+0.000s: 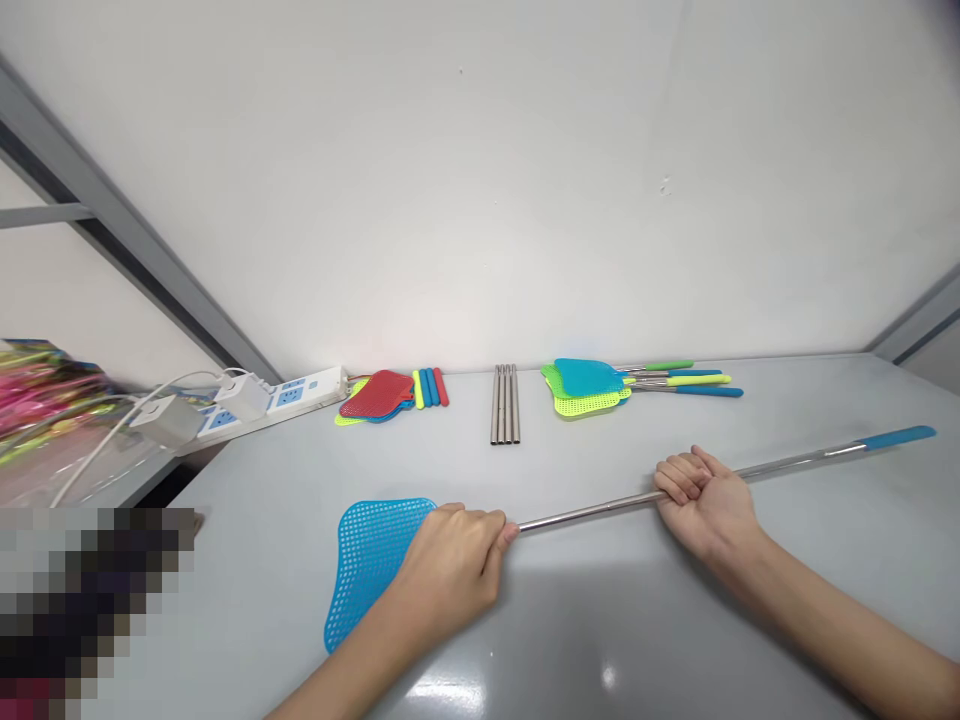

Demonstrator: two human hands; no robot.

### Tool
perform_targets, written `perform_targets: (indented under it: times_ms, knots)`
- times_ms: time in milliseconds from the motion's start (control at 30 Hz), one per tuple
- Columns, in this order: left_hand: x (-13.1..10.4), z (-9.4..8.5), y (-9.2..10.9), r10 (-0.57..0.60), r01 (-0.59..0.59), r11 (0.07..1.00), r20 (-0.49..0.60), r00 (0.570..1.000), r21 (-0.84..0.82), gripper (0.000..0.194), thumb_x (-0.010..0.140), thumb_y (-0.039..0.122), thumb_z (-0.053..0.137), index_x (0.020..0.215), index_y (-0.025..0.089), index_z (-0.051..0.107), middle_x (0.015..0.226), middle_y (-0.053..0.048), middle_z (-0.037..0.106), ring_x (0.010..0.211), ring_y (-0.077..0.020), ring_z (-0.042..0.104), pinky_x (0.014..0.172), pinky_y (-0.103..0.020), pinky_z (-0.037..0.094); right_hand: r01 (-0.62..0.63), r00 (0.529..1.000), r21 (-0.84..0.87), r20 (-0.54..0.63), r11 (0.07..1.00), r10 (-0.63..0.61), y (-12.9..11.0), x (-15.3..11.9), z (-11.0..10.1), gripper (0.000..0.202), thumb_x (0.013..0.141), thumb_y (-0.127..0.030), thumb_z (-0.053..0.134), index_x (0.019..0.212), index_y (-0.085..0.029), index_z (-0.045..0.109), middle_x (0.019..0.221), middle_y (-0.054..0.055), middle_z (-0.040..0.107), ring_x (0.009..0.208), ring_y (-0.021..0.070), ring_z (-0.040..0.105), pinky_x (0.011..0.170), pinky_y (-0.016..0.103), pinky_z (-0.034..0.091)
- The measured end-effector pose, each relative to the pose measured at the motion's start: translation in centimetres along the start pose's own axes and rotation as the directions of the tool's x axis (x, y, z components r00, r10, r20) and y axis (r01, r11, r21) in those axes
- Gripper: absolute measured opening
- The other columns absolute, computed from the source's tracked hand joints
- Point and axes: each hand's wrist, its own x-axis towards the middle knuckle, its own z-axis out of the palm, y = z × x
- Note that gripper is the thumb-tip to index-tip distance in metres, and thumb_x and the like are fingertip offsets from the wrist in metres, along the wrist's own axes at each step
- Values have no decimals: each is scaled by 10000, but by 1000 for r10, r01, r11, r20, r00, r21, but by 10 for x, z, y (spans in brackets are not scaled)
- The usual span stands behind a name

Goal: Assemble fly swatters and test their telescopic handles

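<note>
A blue fly swatter with a long extended metal rod and a blue handle grip lies across both my hands, above the grey table. My left hand is closed round the rod close to the perforated head and hides part of that head. Farther right, my right hand wraps its fingers round the middle of the rod, palm turned up. Beyond my right hand the rod runs on to the blue handle at the far right.
Along the back of the table lie red, blue and yellow swatter heads, several coloured handle grips, several metal tubes and a pile of whole swatters. A power strip with plugged-in chargers and cables sits at the left.
</note>
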Motion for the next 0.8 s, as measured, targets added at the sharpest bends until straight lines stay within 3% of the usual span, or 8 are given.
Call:
perform_targets:
  times_ms: [533, 800]
  knots:
    - [0, 15, 27, 62, -67, 994, -60, 996, -81, 368, 882, 257, 247, 607, 173, 477, 514, -3, 542, 449, -127, 453, 518, -269, 276, -88, 994, -9, -63, 996, 87, 26, -36, 3, 314, 819, -136, 345, 549, -195, 198, 428, -83, 165, 315, 59, 178, 275, 191, 181]
    - [6, 9, 20, 56, -66, 992, -97, 994, -111, 399, 898, 296, 231, 596, 164, 457, 530, 7, 530, 462, -108, 425, 546, -273, 282, -193, 981, -25, 6, 981, 193, 21, -29, 8, 307, 804, -114, 358, 560, -196, 191, 462, -79, 183, 345, 61, 210, 308, 190, 240]
